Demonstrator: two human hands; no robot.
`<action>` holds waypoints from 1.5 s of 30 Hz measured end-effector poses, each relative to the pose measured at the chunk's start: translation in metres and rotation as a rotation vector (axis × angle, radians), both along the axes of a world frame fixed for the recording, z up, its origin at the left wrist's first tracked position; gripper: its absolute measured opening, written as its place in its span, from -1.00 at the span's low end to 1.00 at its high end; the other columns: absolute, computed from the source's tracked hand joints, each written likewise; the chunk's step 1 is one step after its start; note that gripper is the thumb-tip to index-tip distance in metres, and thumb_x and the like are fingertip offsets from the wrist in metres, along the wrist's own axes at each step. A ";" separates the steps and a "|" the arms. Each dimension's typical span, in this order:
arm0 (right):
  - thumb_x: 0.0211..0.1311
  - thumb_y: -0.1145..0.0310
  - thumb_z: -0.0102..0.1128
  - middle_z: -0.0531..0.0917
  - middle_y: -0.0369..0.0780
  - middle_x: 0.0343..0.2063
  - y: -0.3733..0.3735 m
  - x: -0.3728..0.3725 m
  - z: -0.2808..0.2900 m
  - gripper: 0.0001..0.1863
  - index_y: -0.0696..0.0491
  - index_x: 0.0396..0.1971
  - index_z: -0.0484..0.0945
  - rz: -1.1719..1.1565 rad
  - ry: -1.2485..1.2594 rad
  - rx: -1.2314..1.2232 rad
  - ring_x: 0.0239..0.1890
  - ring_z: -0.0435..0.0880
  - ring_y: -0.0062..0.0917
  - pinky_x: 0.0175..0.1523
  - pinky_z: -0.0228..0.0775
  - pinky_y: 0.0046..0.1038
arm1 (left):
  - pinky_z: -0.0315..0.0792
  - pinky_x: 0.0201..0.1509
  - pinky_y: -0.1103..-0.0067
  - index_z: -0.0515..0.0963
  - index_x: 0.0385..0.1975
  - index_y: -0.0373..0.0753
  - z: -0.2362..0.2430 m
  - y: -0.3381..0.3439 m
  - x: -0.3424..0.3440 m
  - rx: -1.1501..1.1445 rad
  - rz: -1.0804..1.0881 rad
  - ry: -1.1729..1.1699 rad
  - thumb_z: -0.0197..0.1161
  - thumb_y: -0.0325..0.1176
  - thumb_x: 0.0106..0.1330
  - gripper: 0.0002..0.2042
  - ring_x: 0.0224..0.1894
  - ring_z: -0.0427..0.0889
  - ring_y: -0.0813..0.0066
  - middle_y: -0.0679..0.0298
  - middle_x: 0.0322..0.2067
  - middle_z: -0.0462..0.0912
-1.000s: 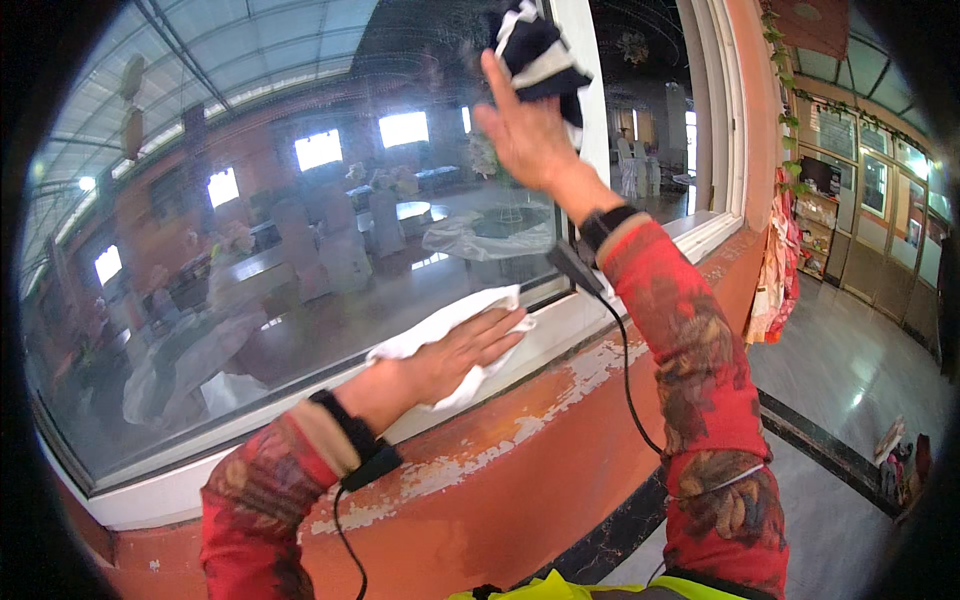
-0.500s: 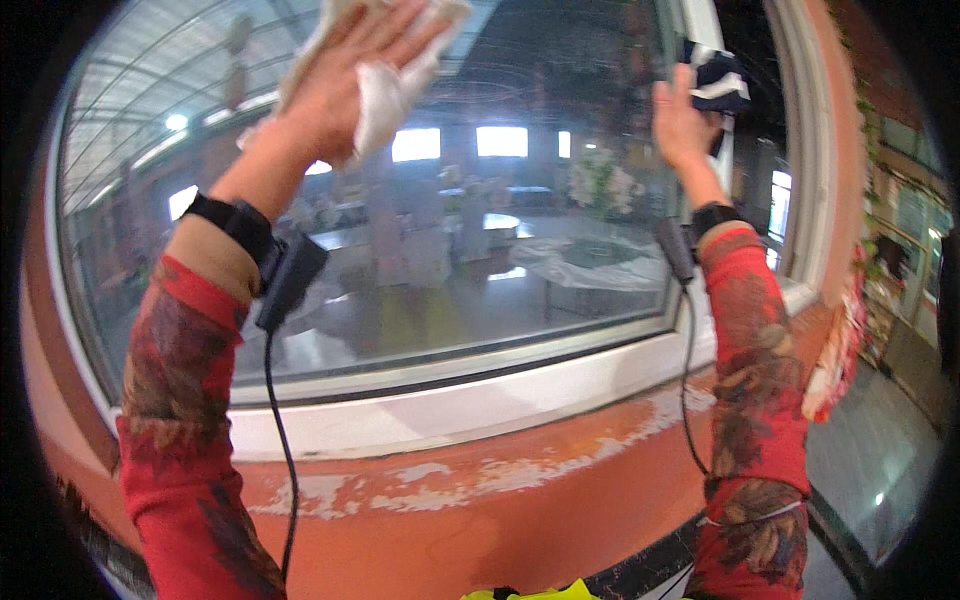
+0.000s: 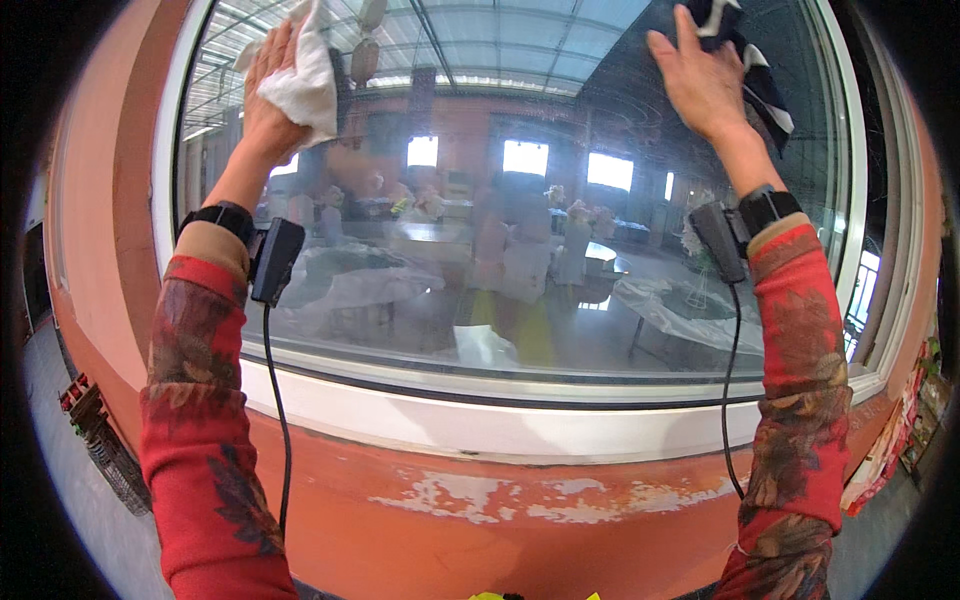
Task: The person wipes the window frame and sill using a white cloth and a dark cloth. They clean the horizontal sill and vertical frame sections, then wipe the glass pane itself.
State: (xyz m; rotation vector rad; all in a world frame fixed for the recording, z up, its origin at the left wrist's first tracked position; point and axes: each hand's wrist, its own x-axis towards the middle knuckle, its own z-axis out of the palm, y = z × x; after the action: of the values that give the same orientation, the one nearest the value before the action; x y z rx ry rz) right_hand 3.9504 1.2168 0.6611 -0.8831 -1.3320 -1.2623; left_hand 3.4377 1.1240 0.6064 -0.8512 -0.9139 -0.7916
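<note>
White cloth (image 3: pixel 310 88) lies under the raised left hand (image 3: pixel 264 108), fingers close together, near the window (image 3: pixel 560 110)'s left edge; raised right hand (image 3: pixel 706 90), fingers spread, holds striped cloth (image 3: pixel 764 97); orange wall (image 3: pixel 440 555) below.

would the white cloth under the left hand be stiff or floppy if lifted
Probably floppy: the white cloth bends and bunches loosely about the left hand. It is likely light for its size too, as it looks like thin fabric.

Left cloth (image 3: pixel 308 92) and right cloth (image 3: pixel 766 92) high before the window glass (image 3: pixel 510 200), wall (image 3: pixel 480 550) below.
</note>
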 end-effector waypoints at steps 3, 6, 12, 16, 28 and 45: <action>0.44 -0.06 -0.08 0.42 0.32 0.16 -0.030 -0.079 -0.012 -0.30 0.12 0.38 0.25 0.077 -0.037 -0.009 0.25 0.34 0.24 0.38 0.09 0.13 | -0.18 0.65 0.34 -0.17 0.57 -0.10 -0.005 -0.008 -0.069 -0.016 0.147 -0.150 0.51 -0.07 0.07 0.14 0.60 -0.11 0.26 0.18 0.57 -0.08; 0.39 -0.01 -0.01 0.45 0.24 0.16 -0.053 -0.141 -0.031 -0.36 0.13 0.30 0.35 0.191 -0.315 0.059 0.22 0.38 0.15 0.35 0.15 0.08 | -0.17 0.66 0.35 -0.15 0.56 -0.17 -0.016 -0.016 -0.124 0.004 0.165 -0.193 0.40 -0.10 0.23 0.01 0.59 -0.08 0.25 0.15 0.56 -0.07; 0.43 -0.11 0.04 0.24 -0.05 0.43 -0.078 -0.277 -0.128 -0.37 0.00 0.33 0.45 0.702 -0.669 -0.094 0.52 0.11 -0.21 0.58 -0.12 -0.12 | -0.12 0.64 0.31 -0.05 0.54 -0.22 -0.037 -0.021 -0.188 0.051 0.054 -0.106 0.36 -0.09 0.26 -0.07 0.58 -0.01 0.18 0.12 0.54 0.00; 0.39 -0.11 0.11 0.24 -0.12 0.45 -0.092 -0.291 -0.128 -0.39 0.12 0.15 0.59 0.543 -0.932 -0.014 0.51 0.14 -0.26 0.56 -0.01 -0.24 | -0.05 0.62 0.28 0.01 0.50 -0.33 -0.088 -0.034 -0.221 -0.021 -0.053 -0.139 0.32 -0.19 0.26 -0.13 0.55 0.05 0.05 0.01 0.50 0.08; 0.51 -0.20 -0.26 0.52 -0.14 0.28 0.021 0.082 0.012 -0.42 -0.47 0.46 0.15 0.035 0.054 0.149 0.27 0.52 -0.06 0.31 0.36 -0.11 | 0.09 0.50 0.22 0.04 0.47 -0.35 -0.073 -0.006 -0.035 0.006 -0.188 -0.282 0.06 -0.15 0.39 -0.29 0.39 0.27 0.01 -0.05 0.33 0.29; 0.54 -0.14 -0.29 0.25 -0.20 0.49 0.117 0.130 -0.027 -0.38 -0.37 0.53 0.07 0.190 0.301 0.257 0.45 0.31 -0.12 0.45 0.14 -0.11 | -0.18 0.62 0.22 0.03 0.50 -0.32 -0.018 -0.024 0.098 -0.283 -0.372 0.221 -0.04 -0.11 0.41 -0.29 0.56 0.03 0.12 -0.07 0.49 0.11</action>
State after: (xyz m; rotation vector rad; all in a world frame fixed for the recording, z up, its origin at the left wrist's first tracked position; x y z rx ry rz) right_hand 4.0808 1.3336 0.6338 -0.7140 -0.9668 -1.0751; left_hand 3.5354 1.0997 0.5889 -1.3563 -0.6867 -0.8758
